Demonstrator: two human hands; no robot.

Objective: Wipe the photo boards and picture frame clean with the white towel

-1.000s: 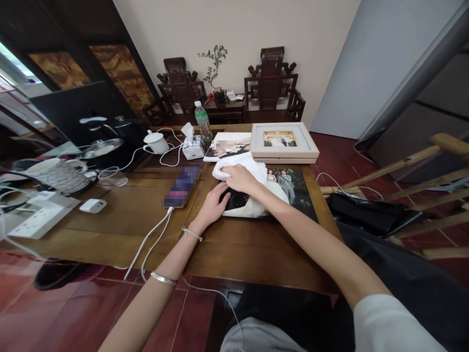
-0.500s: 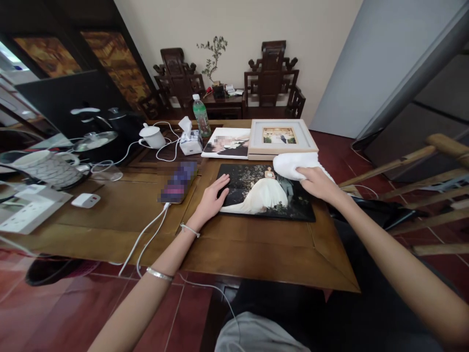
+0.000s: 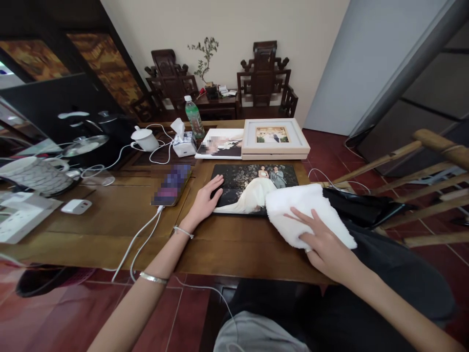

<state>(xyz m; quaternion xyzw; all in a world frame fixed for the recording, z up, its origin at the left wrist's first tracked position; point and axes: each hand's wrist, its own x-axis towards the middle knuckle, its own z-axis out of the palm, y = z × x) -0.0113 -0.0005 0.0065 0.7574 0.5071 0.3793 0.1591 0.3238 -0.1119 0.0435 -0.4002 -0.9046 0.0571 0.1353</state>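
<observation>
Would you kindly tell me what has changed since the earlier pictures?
The right hand has swept the fluffy white cloth across the glossy dark photo panel, first rightward, then toward the wearer, to the panel's near right corner. Two fingers now spread over the cloth instead of bunching it. The left hand stays at the panel's left edge, and the pale framed picture lies as before.

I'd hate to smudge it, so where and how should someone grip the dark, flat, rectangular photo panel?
Probably by its thin edges, one hand from the left, one from the right: the photo panel lies flat, picture up, and the left hand rests at its left edge.
</observation>
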